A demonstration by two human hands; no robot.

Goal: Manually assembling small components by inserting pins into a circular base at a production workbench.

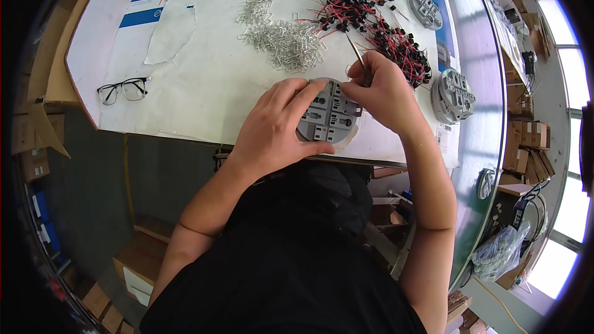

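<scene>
A round grey plastic base (336, 113) with raised slots and small dark parts lies at the near edge of the table. My left hand (272, 122) grips its left side, thumb along the near rim and fingers over the far rim. Closed around slim metal tweezers (355, 49), my right hand (388, 91) rests at the base's far right; the tweezers' pointed end sticks out away from me. The right fingertips are at the base's edge, and whether they pinch a small part there is hidden.
Beyond the base lies a pile of bent silver metal clips (291, 43). Black parts with red wires (402, 52) are heaped to the right. More grey bases (455, 96) are stacked near the right edge, with another grey base (427, 12) farther back. Eyeglasses (122, 91) lie at left.
</scene>
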